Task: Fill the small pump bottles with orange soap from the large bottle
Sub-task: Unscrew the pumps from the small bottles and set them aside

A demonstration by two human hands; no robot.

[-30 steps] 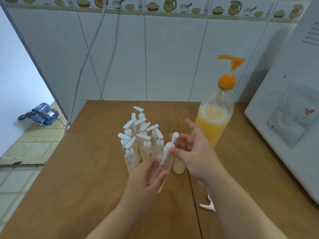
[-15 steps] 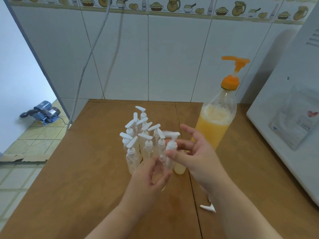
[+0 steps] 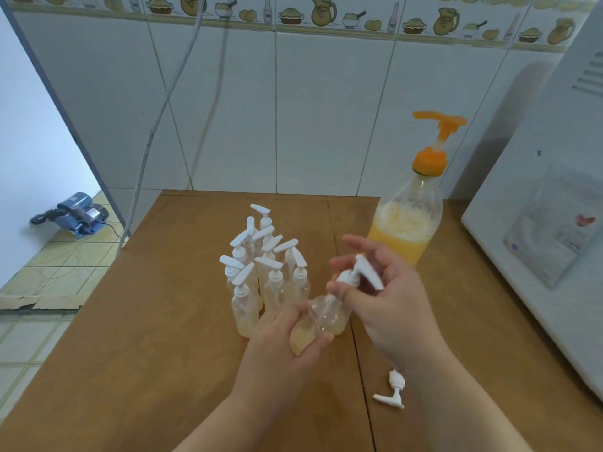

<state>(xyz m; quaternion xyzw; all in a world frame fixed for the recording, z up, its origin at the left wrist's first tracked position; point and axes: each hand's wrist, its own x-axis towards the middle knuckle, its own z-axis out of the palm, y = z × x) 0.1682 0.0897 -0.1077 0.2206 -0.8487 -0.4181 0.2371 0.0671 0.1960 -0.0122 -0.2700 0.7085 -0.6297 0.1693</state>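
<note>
My left hand [image 3: 287,350] grips the lower body of a small clear pump bottle [image 3: 323,316], tilted with its neck pointing up and right. Pale orange soap sits in its lower end. My right hand [image 3: 388,298] pinches the bottle's white pump cap [image 3: 354,275] between thumb and fingers. Just behind and to the right stands the large bottle [image 3: 408,230], about half full of orange soap, with an orange pump head [image 3: 439,125]. A cluster of several small pump bottles [image 3: 261,275] with white pumps stands on the wooden table [image 3: 163,321] to the left of my hands.
A loose white pump head [image 3: 393,389] lies on the table beside my right forearm. A white appliance [image 3: 554,230] fills the right side. White tiled wall stands behind the table. A blue water pump [image 3: 76,213] sits on the floor at left.
The small bottle has tipped from nearly upright to leaning right, and its pump spout has swung round under my right fingers. Both hands stay in the same place.
</note>
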